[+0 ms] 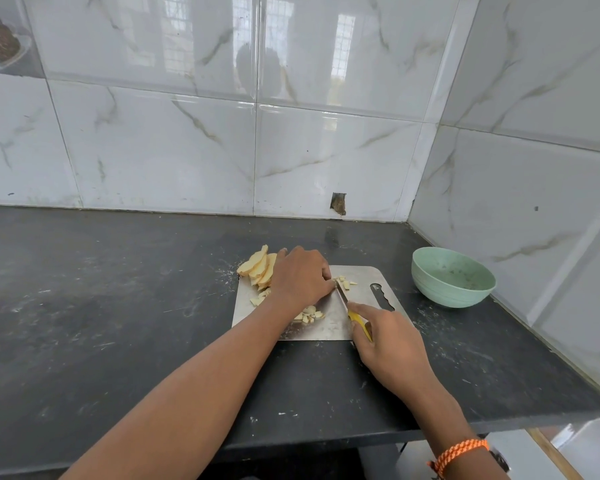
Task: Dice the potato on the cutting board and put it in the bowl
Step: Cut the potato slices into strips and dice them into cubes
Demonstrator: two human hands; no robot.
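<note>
Right now the left hand (300, 277) lies curled, palm down, over potato on the steel cutting board (329, 327), hiding what its fingers press or hold, so I cannot tell their grip. The right hand (387, 341) has its fingers wrapped round the yellow handle of a knife (343, 296), forefinger stretched toward the blade, whose tip meets the left hand. Potato slices (258, 268) lean stacked at the board's far left corner, partly over its edge; diced pieces (309, 315) lie near the left wrist and beyond the blade. A pale green bowl (452, 277) stands on the dark desk (101, 306) right of the board, apart from it, near the tiled wall (516, 195).
</note>
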